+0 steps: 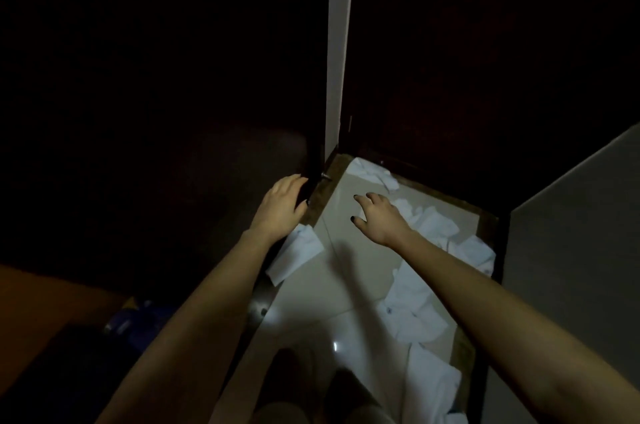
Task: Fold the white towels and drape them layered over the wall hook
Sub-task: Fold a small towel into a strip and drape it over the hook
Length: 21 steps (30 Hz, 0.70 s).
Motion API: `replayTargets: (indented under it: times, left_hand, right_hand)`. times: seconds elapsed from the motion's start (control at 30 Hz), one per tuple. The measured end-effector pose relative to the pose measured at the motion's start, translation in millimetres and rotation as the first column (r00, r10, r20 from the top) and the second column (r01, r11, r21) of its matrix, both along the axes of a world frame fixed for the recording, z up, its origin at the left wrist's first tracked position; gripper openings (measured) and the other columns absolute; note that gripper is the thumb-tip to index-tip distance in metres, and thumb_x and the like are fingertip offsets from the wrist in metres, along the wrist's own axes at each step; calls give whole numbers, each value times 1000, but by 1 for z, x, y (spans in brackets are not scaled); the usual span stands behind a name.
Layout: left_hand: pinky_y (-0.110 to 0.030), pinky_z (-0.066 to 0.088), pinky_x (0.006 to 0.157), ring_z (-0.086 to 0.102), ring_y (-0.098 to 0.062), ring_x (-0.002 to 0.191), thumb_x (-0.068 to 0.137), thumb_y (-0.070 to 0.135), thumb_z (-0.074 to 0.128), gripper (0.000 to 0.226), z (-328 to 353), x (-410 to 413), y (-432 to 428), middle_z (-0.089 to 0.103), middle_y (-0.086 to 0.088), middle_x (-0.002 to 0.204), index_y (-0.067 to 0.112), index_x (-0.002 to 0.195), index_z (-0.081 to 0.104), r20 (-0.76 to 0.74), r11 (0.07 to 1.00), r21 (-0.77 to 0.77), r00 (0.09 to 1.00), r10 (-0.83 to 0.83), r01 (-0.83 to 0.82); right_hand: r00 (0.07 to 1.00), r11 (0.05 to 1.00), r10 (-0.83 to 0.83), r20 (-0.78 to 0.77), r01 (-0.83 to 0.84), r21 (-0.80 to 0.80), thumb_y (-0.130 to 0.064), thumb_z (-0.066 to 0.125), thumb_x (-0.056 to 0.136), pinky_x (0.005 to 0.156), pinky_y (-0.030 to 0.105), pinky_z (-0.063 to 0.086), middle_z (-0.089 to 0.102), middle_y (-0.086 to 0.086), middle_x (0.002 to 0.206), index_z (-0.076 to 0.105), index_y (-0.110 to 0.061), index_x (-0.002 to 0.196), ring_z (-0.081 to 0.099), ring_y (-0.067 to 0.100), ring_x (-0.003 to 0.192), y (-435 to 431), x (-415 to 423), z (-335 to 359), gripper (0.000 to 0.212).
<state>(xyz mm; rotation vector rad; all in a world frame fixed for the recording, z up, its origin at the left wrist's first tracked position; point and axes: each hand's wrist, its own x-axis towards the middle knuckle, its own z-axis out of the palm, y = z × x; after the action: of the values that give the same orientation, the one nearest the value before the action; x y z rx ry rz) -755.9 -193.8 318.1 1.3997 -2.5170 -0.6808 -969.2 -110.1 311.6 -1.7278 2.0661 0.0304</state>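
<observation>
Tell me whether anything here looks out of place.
White towels lie crumpled and strewn over the tiled floor rather than stacked: several along the right side, one at the far end, one beside the dark door.

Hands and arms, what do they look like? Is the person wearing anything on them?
The left arm and right arm are bare, with no sleeves in view. The left hand and right hand show no rings, watch or bracelet. The right hand's fingernails are painted dark, perhaps black.
</observation>
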Motion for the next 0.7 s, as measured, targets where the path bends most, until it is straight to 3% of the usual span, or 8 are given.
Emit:
replayTargets:
  times: [0.33,0.7]
  left_hand:
    - [-39,26,114,28,-22,142,100,27,45,50,-246,-9,-60,35,-7,152,14,147,34,54,997,82,999,4,-9]
    - [-36,35,105,33,-22,133,102,34,43,49,-556,11,-109,38,-6,147,16,147,36,150,996,93,988,-24,9]
  right_hand:
    - [999,994,-21,38,17,107,-36,45,101,107,47,35,33,17,152,29,-13,152,32,35,138,-52,-17,-251,57]
    - [986,999,35,163,-38,13,-31,47,101,107,41,37,43,14,148,39,-11,148,39,33,134,-135,8,-550,52]
